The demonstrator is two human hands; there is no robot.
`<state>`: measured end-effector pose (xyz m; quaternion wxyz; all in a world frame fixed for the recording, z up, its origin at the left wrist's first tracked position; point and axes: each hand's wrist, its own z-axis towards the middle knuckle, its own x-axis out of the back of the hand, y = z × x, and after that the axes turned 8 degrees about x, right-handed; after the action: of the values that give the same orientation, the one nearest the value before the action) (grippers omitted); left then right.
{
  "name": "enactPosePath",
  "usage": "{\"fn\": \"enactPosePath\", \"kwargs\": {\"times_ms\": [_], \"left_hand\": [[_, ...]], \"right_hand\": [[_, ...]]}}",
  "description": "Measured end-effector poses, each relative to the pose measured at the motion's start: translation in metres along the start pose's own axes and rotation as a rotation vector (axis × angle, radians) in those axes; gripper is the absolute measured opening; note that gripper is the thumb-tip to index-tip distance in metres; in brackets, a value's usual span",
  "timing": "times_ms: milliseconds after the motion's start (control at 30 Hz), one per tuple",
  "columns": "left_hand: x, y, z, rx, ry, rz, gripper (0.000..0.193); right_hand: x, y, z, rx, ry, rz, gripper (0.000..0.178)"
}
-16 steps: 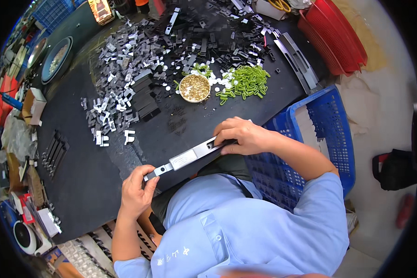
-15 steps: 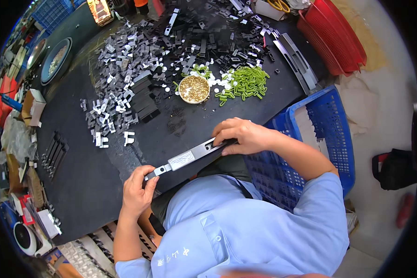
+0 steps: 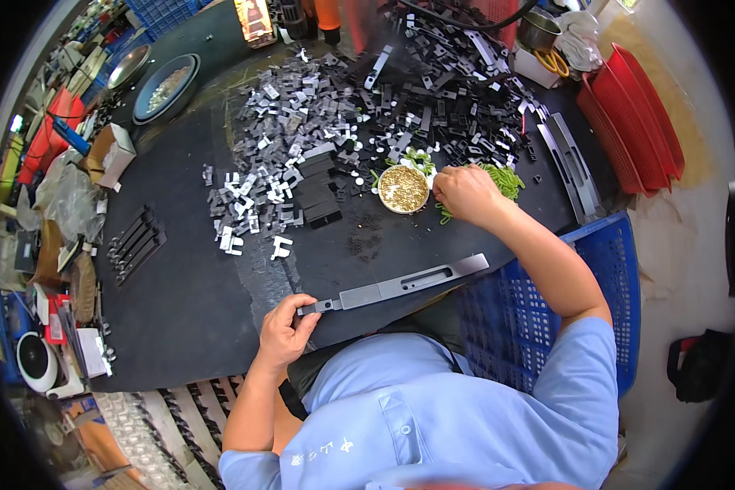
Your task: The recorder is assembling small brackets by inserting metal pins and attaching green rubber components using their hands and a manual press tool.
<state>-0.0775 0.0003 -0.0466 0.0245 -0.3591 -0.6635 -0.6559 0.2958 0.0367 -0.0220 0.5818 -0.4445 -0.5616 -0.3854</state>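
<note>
My left hand point(image 3: 287, 331) pinches the left end of a long grey slotted metal bar point(image 3: 392, 287) between thumb and fingers. The bar slants up to the right along the near table edge, with its slot toward the far end. My right hand point(image 3: 468, 194) is down at the green tube-like pieces point(image 3: 506, 181), its fingertips drawn together beside small white discs. Whatever they hold is hidden. Just left of those fingertips stands a round tub point(image 3: 403, 189) of small brass-coloured parts.
Loose silver brackets point(image 3: 290, 122) and black parts point(image 3: 441, 73) are heaped across the far side. Stacked black blocks point(image 3: 318, 192) lie left of the tub. More slotted bars point(image 3: 567, 167) rest at the right edge, near a blue crate point(image 3: 604, 269) and red baskets point(image 3: 641, 114).
My right hand has let go of the bar's right end and moved up to the green pieces. The bar has turned over in my left hand, hiding its white label. The view has shifted.
</note>
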Motion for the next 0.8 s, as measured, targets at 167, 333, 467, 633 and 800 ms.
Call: {"fn": "enactPosePath", "kwargs": {"times_ms": [167, 333, 467, 633, 800], "left_hand": [[-0.008, -0.003, -0.002, -0.087, 0.08, -0.054, 0.019], [-0.007, 0.0, -0.003, -0.071, 0.065, -0.045, 0.018], [-0.004, -0.005, -0.002, -0.082, 0.069, -0.042, 0.016], [-0.003, -0.001, 0.002, -0.157, 0.088, -0.056, 0.016], [-0.006, -0.005, 0.002, -0.16, 0.074, -0.072, 0.016]], "right_hand": [[0.005, 0.002, -0.001, -0.036, 0.154, 0.167, 0.009], [0.003, 0.004, -0.006, -0.15, 0.329, 0.423, 0.014], [0.021, -0.023, -0.034, -0.314, 0.139, 1.272, 0.01], [0.011, -0.06, -0.068, 0.136, 0.156, 0.879, 0.006], [-0.003, -0.065, -0.047, 0.496, 0.294, 0.575, 0.009]]}}
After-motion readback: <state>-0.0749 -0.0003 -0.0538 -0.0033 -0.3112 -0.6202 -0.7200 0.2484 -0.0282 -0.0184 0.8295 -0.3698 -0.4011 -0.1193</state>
